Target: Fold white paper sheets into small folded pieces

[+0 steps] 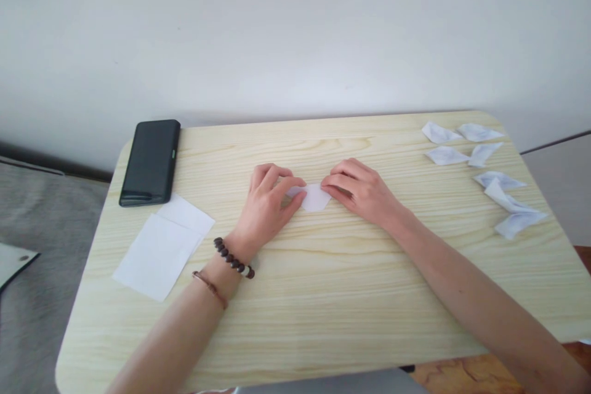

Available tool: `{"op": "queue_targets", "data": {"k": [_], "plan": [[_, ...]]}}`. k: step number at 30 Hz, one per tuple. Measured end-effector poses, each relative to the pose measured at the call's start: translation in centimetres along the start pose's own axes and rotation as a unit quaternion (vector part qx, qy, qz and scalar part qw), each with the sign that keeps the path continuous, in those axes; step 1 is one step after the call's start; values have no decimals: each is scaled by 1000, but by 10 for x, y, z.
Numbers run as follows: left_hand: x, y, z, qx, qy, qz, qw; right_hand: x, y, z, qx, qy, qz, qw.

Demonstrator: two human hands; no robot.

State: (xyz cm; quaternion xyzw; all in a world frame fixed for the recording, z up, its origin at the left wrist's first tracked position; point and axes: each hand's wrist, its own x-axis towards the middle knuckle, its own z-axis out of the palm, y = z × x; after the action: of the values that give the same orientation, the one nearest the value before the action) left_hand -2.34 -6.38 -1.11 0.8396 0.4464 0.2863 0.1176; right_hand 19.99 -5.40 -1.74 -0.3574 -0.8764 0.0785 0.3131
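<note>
A small folded piece of white paper (316, 198) lies at the middle of the table, between my two hands. My left hand (272, 200) pinches its left end between thumb and fingers. At the paper's right end, my right hand (354, 188) has its thumb and fingertips closed on the edge. The fingers cover both ends of the paper, so only its middle shows. Dark beads and a thin bangle circle my left wrist.
Several folded white paper pieces (446, 155) lie at the table's right side. Flat white paper sheets (154, 255) rest at the left, partly under a black rectangular device (150, 162). A pale wall (295, 31) stands behind the wood-grain table (295, 320).
</note>
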Motion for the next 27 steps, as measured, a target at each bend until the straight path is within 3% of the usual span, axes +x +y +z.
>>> {"op": "queue_targets", "data": {"k": [5, 9, 15, 27], "plan": [[1, -3, -1, -33, -28, -16, 999, 1, 1, 0, 30, -38, 1, 999], [2, -6, -1, -18, -39, 17, 999, 1, 0, 0, 47, -56, 9, 997], [6, -7, -7, 28, -36, 112, 993, 0, -3, 0, 1, -33, -6, 999], [8, -8, -11, 69, -53, 133, 987, -1, -4, -1, -9, -34, -40, 999]]}}
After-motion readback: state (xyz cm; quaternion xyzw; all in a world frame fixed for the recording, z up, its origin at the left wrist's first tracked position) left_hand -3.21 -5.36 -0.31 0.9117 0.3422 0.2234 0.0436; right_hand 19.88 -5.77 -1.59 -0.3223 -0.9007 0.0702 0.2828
